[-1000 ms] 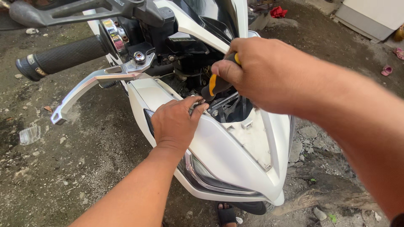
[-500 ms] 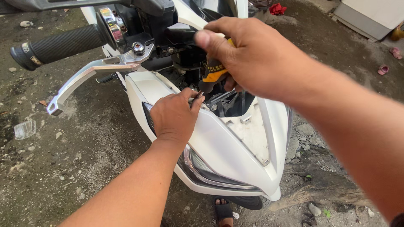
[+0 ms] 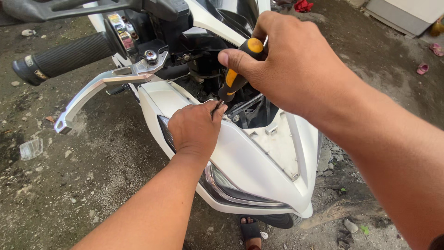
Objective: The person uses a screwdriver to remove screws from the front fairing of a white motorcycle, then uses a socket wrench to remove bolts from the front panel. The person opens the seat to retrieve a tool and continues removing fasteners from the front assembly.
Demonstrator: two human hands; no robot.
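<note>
Since a second ago the right hand (image 3: 296, 69) has lifted, now gripping the black-and-yellow screwdriver (image 3: 236, 74) near upright, fingers closed round its handle and thumb along it, tip down in the open nose of the white scooter fairing (image 3: 249, 162). Left hand (image 3: 196, 129) rests on the fairing's upper edge, fingers pinched together at the screwdriver's tip, hiding what they hold. Black handlebar grip (image 3: 69, 58) and silver brake lever (image 3: 97, 90) jut out on the left above the dirt ground (image 3: 69, 185); dark wiring crowds the opening.
</note>
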